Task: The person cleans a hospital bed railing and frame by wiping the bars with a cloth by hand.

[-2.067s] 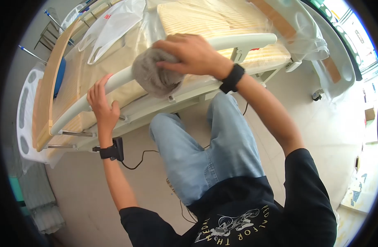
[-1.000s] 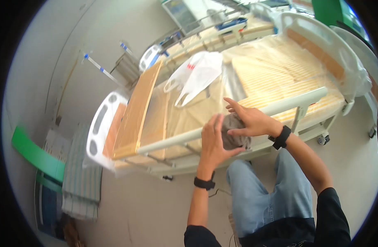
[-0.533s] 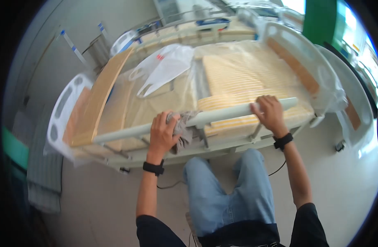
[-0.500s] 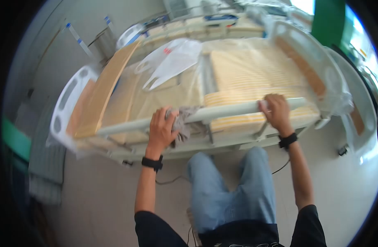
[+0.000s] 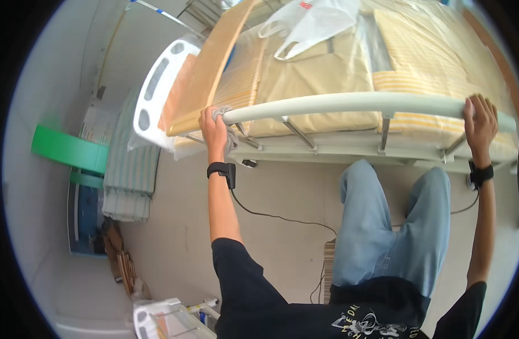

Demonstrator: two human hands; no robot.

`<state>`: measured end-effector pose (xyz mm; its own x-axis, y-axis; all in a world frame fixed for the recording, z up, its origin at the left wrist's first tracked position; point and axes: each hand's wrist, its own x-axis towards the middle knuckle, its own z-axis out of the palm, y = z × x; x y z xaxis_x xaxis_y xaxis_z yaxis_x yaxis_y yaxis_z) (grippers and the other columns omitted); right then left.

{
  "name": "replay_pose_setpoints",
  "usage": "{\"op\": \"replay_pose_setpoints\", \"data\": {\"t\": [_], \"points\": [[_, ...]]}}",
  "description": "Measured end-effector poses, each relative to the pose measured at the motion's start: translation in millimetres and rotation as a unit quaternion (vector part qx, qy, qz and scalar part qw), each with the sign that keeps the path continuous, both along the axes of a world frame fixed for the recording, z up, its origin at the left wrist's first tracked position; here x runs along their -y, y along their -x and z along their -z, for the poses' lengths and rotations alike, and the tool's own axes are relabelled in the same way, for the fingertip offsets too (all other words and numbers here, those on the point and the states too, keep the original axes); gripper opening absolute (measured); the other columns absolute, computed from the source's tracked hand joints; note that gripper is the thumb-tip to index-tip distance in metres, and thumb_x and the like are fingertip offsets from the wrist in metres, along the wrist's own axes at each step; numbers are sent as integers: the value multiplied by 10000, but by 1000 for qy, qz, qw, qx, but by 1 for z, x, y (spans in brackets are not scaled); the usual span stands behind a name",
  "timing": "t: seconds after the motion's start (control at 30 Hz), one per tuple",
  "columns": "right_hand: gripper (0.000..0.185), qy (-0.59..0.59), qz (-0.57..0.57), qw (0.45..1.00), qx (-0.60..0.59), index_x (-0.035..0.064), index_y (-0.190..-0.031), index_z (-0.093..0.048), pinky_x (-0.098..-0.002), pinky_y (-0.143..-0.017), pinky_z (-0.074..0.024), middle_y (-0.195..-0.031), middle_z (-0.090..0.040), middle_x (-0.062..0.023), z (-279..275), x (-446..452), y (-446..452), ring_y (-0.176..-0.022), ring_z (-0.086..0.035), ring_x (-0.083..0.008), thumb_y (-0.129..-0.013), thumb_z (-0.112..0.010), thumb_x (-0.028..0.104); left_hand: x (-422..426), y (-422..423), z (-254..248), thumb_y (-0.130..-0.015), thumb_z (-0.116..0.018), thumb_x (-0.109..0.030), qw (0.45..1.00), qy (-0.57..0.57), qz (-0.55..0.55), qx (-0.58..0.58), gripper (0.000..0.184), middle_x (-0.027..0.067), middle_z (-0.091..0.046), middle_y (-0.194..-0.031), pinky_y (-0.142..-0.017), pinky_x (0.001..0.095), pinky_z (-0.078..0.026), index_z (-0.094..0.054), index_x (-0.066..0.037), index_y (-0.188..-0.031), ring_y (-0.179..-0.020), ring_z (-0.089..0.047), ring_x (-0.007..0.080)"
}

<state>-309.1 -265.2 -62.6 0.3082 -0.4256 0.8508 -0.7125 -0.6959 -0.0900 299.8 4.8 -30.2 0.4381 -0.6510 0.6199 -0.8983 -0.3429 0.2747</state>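
Observation:
My left hand (image 5: 214,129) is closed around a grey cloth (image 5: 232,138) at the left end of the bed's pale side rail (image 5: 338,103). Part of the cloth hangs below the rail beside my wrist. Far to the right, my right hand (image 5: 481,121) grips the same rail, its thumb on the near side and its fingers over the top. Behind the rail lies a mattress (image 5: 321,76) under clear plastic, with a white plastic bag (image 5: 313,28) on it.
A wooden board (image 5: 214,68) stands by the white end panel (image 5: 152,93) at the left. A striped folded mattress (image 5: 132,164) and a green curved part (image 5: 67,148) are further left. A black cable (image 5: 271,214) crosses the floor below the rail.
My left hand has slid with the cloth leftward along the rail to its left end. My right hand has stayed on the rail, nearer its right end. The view has turned down and left.

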Motion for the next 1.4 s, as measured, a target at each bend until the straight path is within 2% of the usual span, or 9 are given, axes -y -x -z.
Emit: {"op": "replay_pose_setpoints", "data": {"t": [0.23,0.47,0.57,0.77,0.83,1.03,1.13,1.37,1.4], "points": [[237,9,30,999,20,43,-825,-629,-377,-760,-443,-800,-619,-94,-8,-8,-11,-777,-581,-291,-962,-576,228,68,160,-18,-853,-606,-148,962,-58,253,-82,235,162,-581,-1061,-934,463,-418,-596,-46,-1064,-1053,-543,366],[266,6,26,1000,-14,35,-857,-621,-406,-790,-444,-843,-618,-120,-8,-6,-5,-836,-593,-323,-994,-535,247,159,347,3,-806,-710,-353,915,31,396,68,492,185,-517,-1087,-919,481,-409,-531,-44,-1144,-1043,-503,363],[271,-35,39,997,-57,25,-936,-649,-410,-809,-446,-910,-646,-123,0,2,3,-875,-601,-325,-1008,-518,250,160,373,5,-772,-748,-345,911,67,390,121,558,159,-509,-1143,-911,490,-435,-580,-197,-1283,-1062,-503,380],[319,30,-3,996,-80,-12,-1054,-639,-411,-846,-440,-976,-648,-139,13,24,21,-937,-608,-327,-1039,-474,260,147,314,21,-754,-741,-208,898,120,380,186,485,126,-524,-1215,-893,461,-473,-643,-276,-1224,-1039,-565,343],[338,-80,12,993,-88,-24,-1070,-630,-417,-871,-439,-1015,-650,-149,14,25,27,-963,-606,-342,-1043,-470,273,128,277,23,-752,-718,-176,909,94,344,215,521,105,-527,-1283,-908,456,-476,-627,-290,-1253,-1105,-572,334],[361,-21,42,993,-105,12,-1169,-642,-409,-969,-425,-1158,-652,-162,24,36,35,-1100,-595,-352,-1044,-466,301,51,131,7,-885,-581,-135,967,39,230,102,315,148,-603,-1207,-946,494,-427,-617,-100,-1196,-1101,-556,375],[380,-59,94,987,-118,50,-1237,-654,-392,-1043,-406,-1257,-651,-139,32,38,35,-1198,-580,-331,-1034,-473,315,1,21,27,-951,-540,-108,994,21,77,75,318,219,-525,-1366,-1139,491,-312,-587,-48,-1260,-1333,-428,400],[252,0,31,1000,1,30,-971,-636,-402,-851,-448,-902,-614,-114,1,-8,-3,-886,-583,-317,-988,-541,264,-25,6,13,-970,-525,-100,989,-85,-23,121,390,239,-461,-1438,-1106,522,-322,-535,-65,-1358,-1336,-418,430],[282,-144,36,989,-3,5,-881,-639,-443,-926,-411,-899,-624,-168,-17,-29,-9,-926,-568,-330,-879,-577,280,-21,13,15,-972,-522,-109,988,-80,-43,123,373,233,-457,-1442,-1097,532,-319,-540,-53,-1340,-1322,-420,430]]}}
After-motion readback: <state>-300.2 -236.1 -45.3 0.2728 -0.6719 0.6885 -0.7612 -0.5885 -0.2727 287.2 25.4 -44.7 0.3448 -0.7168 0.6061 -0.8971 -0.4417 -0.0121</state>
